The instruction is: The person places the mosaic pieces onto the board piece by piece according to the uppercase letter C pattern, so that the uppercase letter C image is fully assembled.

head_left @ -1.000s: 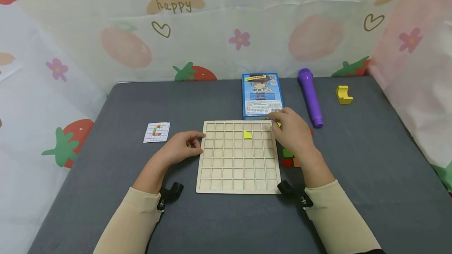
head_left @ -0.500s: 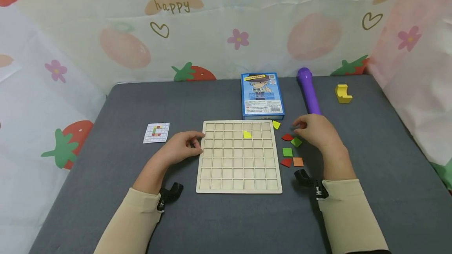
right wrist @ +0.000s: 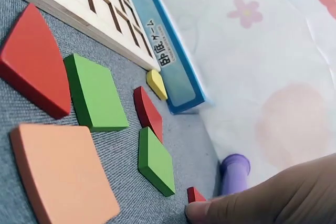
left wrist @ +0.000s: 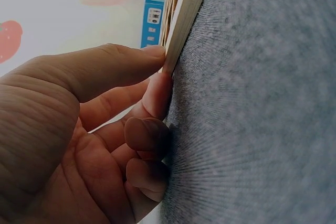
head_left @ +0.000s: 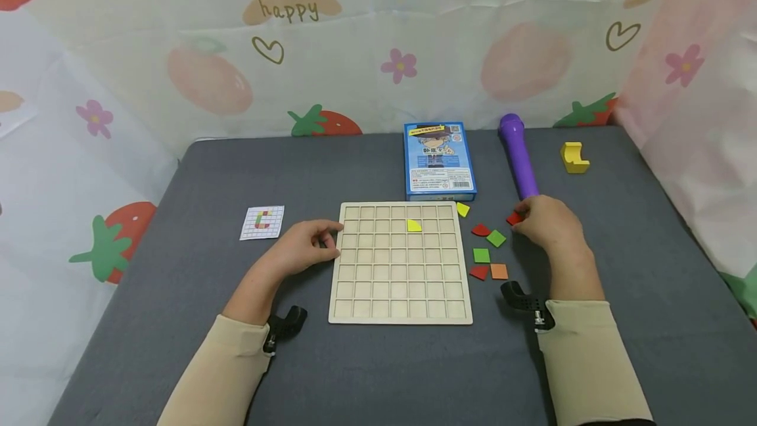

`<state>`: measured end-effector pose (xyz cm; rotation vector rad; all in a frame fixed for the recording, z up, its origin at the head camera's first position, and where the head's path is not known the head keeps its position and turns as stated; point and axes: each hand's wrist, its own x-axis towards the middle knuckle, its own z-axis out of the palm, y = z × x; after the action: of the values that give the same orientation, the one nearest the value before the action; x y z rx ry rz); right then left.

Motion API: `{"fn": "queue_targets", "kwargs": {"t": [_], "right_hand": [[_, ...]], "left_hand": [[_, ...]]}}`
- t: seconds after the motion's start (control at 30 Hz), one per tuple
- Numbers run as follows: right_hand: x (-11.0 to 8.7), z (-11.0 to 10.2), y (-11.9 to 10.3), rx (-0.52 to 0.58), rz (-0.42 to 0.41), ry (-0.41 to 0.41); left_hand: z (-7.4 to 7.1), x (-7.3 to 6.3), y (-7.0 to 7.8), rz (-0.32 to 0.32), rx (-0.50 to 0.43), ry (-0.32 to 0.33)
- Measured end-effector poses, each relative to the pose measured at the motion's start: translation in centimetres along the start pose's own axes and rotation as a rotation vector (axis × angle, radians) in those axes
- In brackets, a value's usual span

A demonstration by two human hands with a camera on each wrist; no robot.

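Observation:
In the head view, my left hand (head_left: pixel 304 245) holds the left edge of a pale wooden grid board (head_left: pixel 381 275), with thumb and index fingertip against it. The left wrist view shows that hand's other fingers (left wrist: pixel 144 174) curled beside the board edge (left wrist: pixel 184 22). One yellow quarter-round tile (head_left: pixel 414 225) lies in a cell of the board. On the right, my right hand (head_left: pixel 552 225) pinches a small red tile (head_left: pixel 513 218) at the table surface. That tile (right wrist: pixel 195 195) is partly hidden by the thumb (right wrist: pixel 215 211) in the right wrist view.
Loose tiles lie right of the board: yellow (head_left: pixel 463 210), red (head_left: pixel 481 230), green (head_left: pixel 496 238) and orange (head_left: pixel 499 271), among others. Behind stand a blue box (head_left: pixel 440 160), a purple microphone-shaped thing (head_left: pixel 517 153) and a yellow block (head_left: pixel 574 158). A pattern card (head_left: pixel 262 223) lies left.
My right hand has moved from the board's upper right corner to the right and now grips the red tile. The yellow tile beside that corner has come into view. My left hand has stayed put.

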<state>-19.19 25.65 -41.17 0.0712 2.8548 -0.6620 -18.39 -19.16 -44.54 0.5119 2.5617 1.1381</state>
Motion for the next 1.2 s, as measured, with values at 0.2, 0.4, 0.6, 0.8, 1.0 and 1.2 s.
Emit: {"fn": "queue_targets", "kwargs": {"t": [0.2,0.4,0.6,0.8,1.0,1.2], "right_hand": [[-0.2,0.0,-0.4,-0.023,0.034,0.030],[-0.5,-0.3,-1.4,0.003,-0.021,0.103],[-1.9,-1.1,-4.2,0.082,-0.066,0.169],[-3.0,-0.9,-7.2,0.098,-0.194,0.216],[-3.4,0.2,-9.2,0.065,-0.316,0.247],[-3.3,2.5,-11.0,0.091,-0.460,0.192]], "left_hand": [[0.0,0.0,0.1,0.000,-0.005,-0.003],[0.0,0.0,0.3,0.000,-0.011,-0.005],[0.0,0.0,0.1,0.003,-0.006,0.001],[0.1,0.0,0.0,-0.004,0.005,0.002],[0.0,-0.1,0.2,0.001,0.016,0.007],[0.0,0.0,0.3,0.005,0.018,0.009]]}}
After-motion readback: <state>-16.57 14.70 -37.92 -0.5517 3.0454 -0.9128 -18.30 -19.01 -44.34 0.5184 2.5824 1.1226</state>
